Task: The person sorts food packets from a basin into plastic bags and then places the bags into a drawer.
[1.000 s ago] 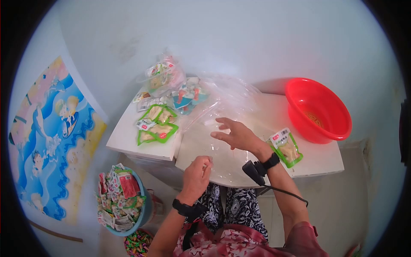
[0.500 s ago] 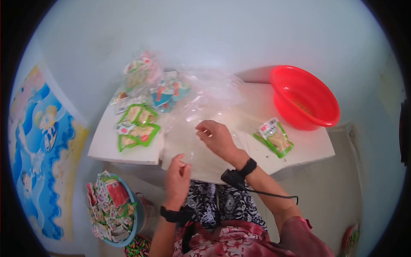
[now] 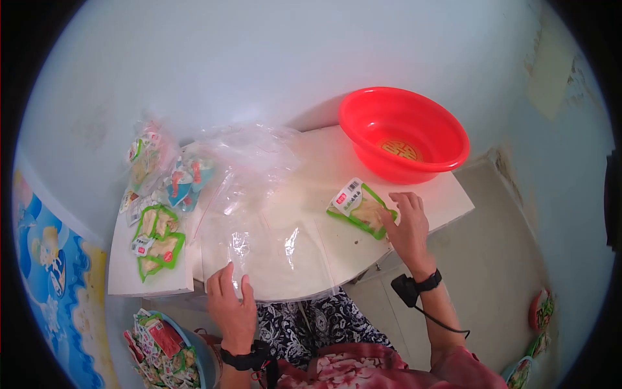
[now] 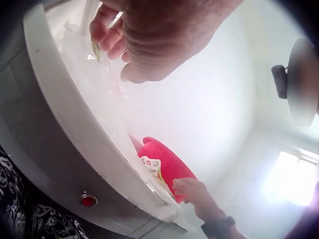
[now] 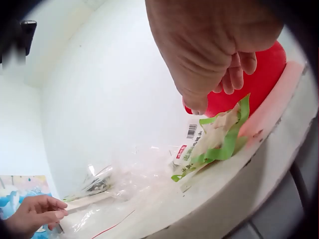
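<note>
A green-edged food packet [image 3: 363,209] lies on the right part of the white table [image 3: 311,259]. My right hand [image 3: 409,232] is over its right edge with fingers spread and bent; in the right wrist view the hand [image 5: 214,55] hangs above the packet [image 5: 214,139], and contact is unclear. A large clear plastic bag [image 3: 253,194] is spread flat over the middle of the table. My left hand [image 3: 232,310] is at the bag's front left edge, fingers apart and relaxed, seen from below in the left wrist view [image 4: 159,40]; whether it touches the plastic cannot be told.
A red basin [image 3: 402,136] stands at the back right. Green-edged packets [image 3: 159,240], blue-and-white packets [image 3: 184,181] and a filled clear bag [image 3: 150,155] are on the left. Below the left edge stands a blue tub [image 3: 199,353] heaped with packets. Walls stand behind and to the right.
The head view has turned rightward. My right hand has moved from above the clear bag to the packet on the right, its fingers more spread. My left hand remains by the front edge, its fingers more extended.
</note>
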{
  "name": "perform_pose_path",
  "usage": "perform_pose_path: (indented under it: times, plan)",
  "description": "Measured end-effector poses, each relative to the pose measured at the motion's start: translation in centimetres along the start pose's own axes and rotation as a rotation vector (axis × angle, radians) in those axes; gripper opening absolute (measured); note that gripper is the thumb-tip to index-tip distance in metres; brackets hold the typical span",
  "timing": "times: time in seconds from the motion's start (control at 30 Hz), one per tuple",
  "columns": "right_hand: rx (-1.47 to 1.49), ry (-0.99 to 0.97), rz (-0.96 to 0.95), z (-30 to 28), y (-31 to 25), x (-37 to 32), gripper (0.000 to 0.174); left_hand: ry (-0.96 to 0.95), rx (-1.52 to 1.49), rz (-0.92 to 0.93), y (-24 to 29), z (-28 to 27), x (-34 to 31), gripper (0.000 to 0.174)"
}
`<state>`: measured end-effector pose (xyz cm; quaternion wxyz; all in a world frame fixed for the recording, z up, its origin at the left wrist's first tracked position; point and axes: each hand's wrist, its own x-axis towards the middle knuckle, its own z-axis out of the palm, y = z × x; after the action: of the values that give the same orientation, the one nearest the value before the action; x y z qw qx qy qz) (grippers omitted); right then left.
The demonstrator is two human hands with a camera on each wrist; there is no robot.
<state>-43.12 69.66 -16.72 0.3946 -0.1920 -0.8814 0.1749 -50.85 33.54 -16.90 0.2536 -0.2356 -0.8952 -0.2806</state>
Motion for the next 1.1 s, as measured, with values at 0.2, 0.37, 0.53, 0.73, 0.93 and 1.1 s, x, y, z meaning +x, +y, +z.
perform_pose_path:
  times: [0.2,0.37,0.53,0.73,0.93,1.1]
  plan:
    - [-0.092,-0.223,-0.101,1.0,-1.5,3.3,0.068,-0.076,-0.154,0.128,5.3,1.1,1.1,0.027]
    - [-0.173,-0.335,-0.068,3.0,-2.3,4.3,0.078,-0.25,-0.238,0.22,9.5,5.2,1.3,0.023]
    - [-0.066,-0.295,-0.026,3.5,-1.4,4.4,0.046,-0.386,-0.025,0.246,10.1,7.5,2.2,0.031]
    - [0.327,-0.157,0.163,-0.7,-1.8,3.9,0.024,-0.455,-0.061,0.239,8.6,8.0,2.2,0.024]
    - [0.983,-0.211,0.516,-3.9,-2.9,-1.1,0.016,-0.619,-0.548,-0.183,5.9,6.8,2.3,0.015]
    - [1.169,-0.639,0.253,-4.0,-3.2,-4.3,0.042,-0.65,-1.127,-0.558,4.3,3.3,2.6,0.007]
